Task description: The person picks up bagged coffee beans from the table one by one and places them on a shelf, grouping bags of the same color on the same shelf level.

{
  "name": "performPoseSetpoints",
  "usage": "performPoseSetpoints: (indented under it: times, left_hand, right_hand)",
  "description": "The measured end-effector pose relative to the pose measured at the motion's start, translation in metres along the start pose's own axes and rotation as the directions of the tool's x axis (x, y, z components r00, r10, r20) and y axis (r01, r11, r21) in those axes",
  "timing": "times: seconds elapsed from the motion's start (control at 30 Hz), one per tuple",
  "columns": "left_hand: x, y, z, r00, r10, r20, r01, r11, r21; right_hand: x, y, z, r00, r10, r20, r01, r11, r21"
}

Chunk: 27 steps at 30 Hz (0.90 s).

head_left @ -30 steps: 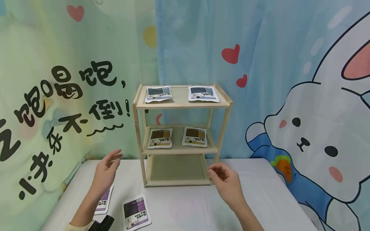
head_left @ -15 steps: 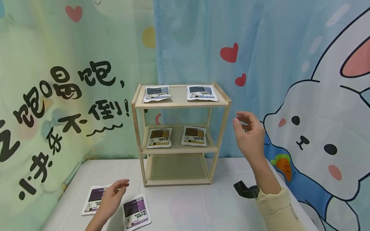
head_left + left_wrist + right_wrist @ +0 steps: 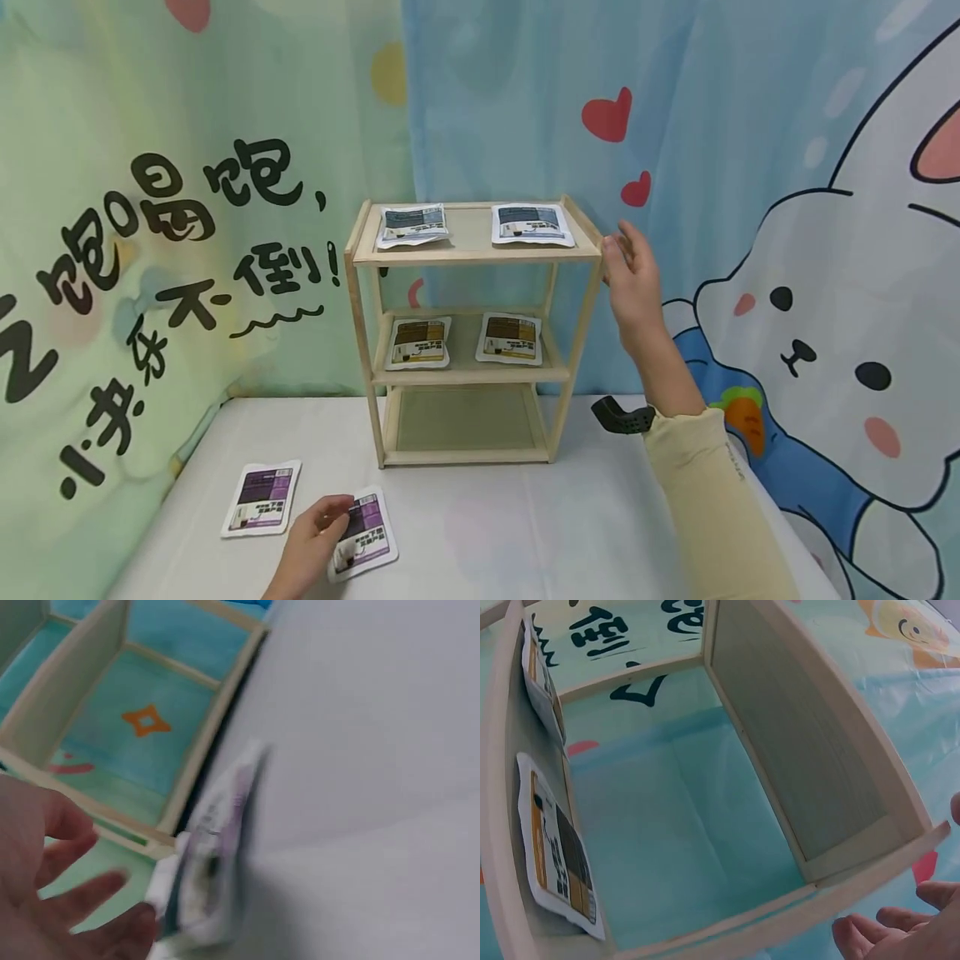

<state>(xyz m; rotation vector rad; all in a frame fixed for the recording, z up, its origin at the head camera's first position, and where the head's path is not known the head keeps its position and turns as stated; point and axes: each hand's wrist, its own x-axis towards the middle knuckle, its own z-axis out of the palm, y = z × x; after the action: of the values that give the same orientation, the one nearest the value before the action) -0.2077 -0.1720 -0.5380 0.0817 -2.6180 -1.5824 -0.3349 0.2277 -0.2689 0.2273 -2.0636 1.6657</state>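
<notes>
My left hand (image 3: pixel 311 542), low in the head view, has its loosely bent fingers over the left edge of a white pouch with a purple label (image 3: pixel 365 533). In the left wrist view, fingertips (image 3: pixel 139 922) are close to this blurred pouch (image 3: pixel 214 855); firm contact is unclear. A second purple-labelled pouch (image 3: pixel 262 498) lies flat to the left. My right hand (image 3: pixel 633 279) is raised beside the top right corner of a three-tier wooden shelf (image 3: pixel 468 257), fingers extended and holding nothing. In the right wrist view, its fingers (image 3: pixel 885 926) are near the shelf's frame.
Two blue-labelled pouches (image 3: pixel 412 226) lie on the top tier. On the middle tier are two brown-and-yellow-labelled pouches (image 3: pixel 418 342). The shelf stands on a white-covered table (image 3: pixel 480 525), before printed curtains (image 3: pixel 495 100). A black strap (image 3: pixel 622 415) sticks out at my right wrist.
My left hand has come down and rightward to the nearer purple pouch. My right hand has risen from the shelf's lower right to its top right corner. The pouches stay in place.
</notes>
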Motion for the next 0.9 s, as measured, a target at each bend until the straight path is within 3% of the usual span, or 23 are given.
performPoseSetpoints:
  times: [0.1, 0.27, 0.6, 0.7, 0.9]
  left_hand:
    - [-0.002, -0.004, 0.008, 0.998, 0.021, -0.059, -0.014, 0.992, 0.127]
    - [-0.006, -0.009, 0.019, 0.992, 0.032, -0.126, 0.014, 0.937, 0.349]
    - [-0.011, -0.007, 0.032, 0.989, -0.094, -0.116, 0.139, 0.863, 0.485]
    - [-0.011, -0.005, 0.032, 0.985, -0.121, -0.121, 0.164, 0.866, 0.472]
    - [-0.004, 0.001, 0.030, 0.992, -0.121, -0.044, 0.129, 0.919, 0.372]
  right_hand:
    - [0.004, -0.003, 0.005, 1.000, 0.008, 0.013, -0.008, 1.000, 0.004]
    - [0.005, -0.003, 0.013, 0.999, 0.013, 0.036, -0.014, 1.000, 0.022]
    - [0.005, 0.005, 0.027, 1.000, 0.003, -0.004, -0.003, 0.996, 0.093]
    - [0.004, 0.007, 0.029, 1.000, 0.001, -0.011, 0.000, 0.995, 0.103]
    - [0.005, 0.007, 0.030, 1.000, -0.019, -0.022, 0.022, 0.991, 0.130]
